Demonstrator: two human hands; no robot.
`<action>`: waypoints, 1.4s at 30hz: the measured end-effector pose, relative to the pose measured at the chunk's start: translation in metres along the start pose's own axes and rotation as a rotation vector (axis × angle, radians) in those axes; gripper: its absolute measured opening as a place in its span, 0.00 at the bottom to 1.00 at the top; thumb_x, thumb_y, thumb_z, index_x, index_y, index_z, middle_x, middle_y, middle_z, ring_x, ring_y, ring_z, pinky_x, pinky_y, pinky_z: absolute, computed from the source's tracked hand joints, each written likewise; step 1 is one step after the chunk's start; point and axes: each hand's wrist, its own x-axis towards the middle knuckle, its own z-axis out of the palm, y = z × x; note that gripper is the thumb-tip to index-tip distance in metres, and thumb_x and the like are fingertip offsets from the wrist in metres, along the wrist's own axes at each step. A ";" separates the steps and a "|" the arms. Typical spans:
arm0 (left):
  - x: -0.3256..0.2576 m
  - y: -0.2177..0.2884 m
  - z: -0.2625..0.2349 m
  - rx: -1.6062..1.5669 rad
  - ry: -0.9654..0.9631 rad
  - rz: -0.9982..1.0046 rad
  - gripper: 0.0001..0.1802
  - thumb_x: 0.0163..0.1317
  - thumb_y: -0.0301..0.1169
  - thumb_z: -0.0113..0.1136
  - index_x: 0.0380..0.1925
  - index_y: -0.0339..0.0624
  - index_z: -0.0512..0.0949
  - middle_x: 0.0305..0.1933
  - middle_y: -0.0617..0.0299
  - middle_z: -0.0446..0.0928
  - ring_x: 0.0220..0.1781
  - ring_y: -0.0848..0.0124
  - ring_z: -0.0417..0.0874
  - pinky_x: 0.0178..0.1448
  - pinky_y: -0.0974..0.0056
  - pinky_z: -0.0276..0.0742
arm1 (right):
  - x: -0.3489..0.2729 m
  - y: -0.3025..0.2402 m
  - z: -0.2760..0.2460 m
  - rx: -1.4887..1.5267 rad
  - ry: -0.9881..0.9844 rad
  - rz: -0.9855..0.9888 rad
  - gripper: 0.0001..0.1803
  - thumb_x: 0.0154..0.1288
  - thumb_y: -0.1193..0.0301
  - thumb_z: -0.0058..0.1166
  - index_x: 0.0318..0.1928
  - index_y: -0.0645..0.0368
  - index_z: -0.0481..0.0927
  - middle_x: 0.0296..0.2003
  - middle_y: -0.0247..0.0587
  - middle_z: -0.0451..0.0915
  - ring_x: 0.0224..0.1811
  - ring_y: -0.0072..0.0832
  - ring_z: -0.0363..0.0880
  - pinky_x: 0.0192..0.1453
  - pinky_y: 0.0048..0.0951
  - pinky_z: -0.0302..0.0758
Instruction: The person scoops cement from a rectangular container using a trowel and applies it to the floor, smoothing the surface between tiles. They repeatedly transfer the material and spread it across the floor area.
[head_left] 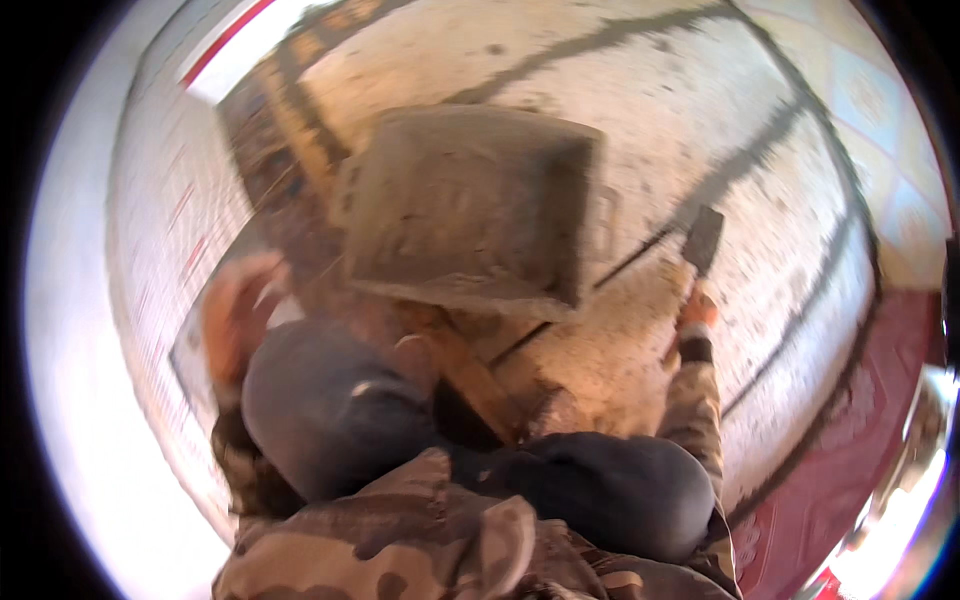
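Note:
My right hand point(698, 308) is closed round the handle of a trowel point(705, 240), whose flat grey rectangular blade points away from me over the floor. The tool is right of a large tub point(455, 292), apart from it. Grey residue coats the tub's inside, and only a thin layer shows on its bottom. On the other side, my left hand point(238, 310) is raised beside my left knee, smeared by motion. Something pale shows near its fingers, too blurred to name.
Pale floor slabs point(640, 110) with dark joints lie ahead and right. A wooden board point(470, 375) sits between my legs, near a thin dark rod point(520, 343). Patterned tiles point(870, 100) and a red surface point(830, 450) are at right, and a light wall point(165, 190) at left.

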 end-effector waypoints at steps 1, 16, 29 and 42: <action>0.023 -0.032 -0.038 0.027 0.009 -0.064 0.20 0.75 0.42 0.52 0.55 0.40 0.77 0.58 0.55 0.80 0.59 0.64 0.81 0.61 0.57 0.75 | -0.012 -0.002 0.002 -0.079 -0.030 -0.090 0.30 0.72 0.45 0.50 0.30 0.62 0.81 0.16 0.43 0.77 0.13 0.35 0.75 0.16 0.37 0.72; 0.252 -0.240 -0.102 -0.060 0.210 -0.569 0.33 0.70 0.57 0.57 0.55 0.36 0.78 0.47 0.56 0.82 0.41 0.66 0.82 0.45 0.51 0.80 | -0.186 -0.098 -0.069 0.066 -0.255 -0.234 0.19 0.77 0.60 0.50 0.31 0.60 0.75 0.14 0.31 0.69 0.10 0.20 0.66 0.12 0.27 0.60; 0.195 -0.068 0.086 0.239 0.045 -0.074 0.21 0.74 0.43 0.55 0.48 0.32 0.80 0.32 0.57 0.81 0.20 0.72 0.75 0.21 0.64 0.70 | -0.208 -0.249 -0.083 -0.495 -0.319 -1.141 0.13 0.68 0.63 0.63 0.38 0.61 0.79 0.25 0.55 0.80 0.25 0.52 0.81 0.29 0.43 0.75; 0.173 0.011 0.275 0.641 -0.323 0.174 0.19 0.75 0.41 0.52 0.41 0.33 0.79 0.27 0.60 0.78 0.17 0.73 0.72 0.20 0.66 0.69 | -0.160 -0.241 -0.146 -0.581 -0.018 -1.100 0.17 0.74 0.58 0.55 0.35 0.59 0.80 0.20 0.51 0.79 0.21 0.45 0.80 0.27 0.43 0.76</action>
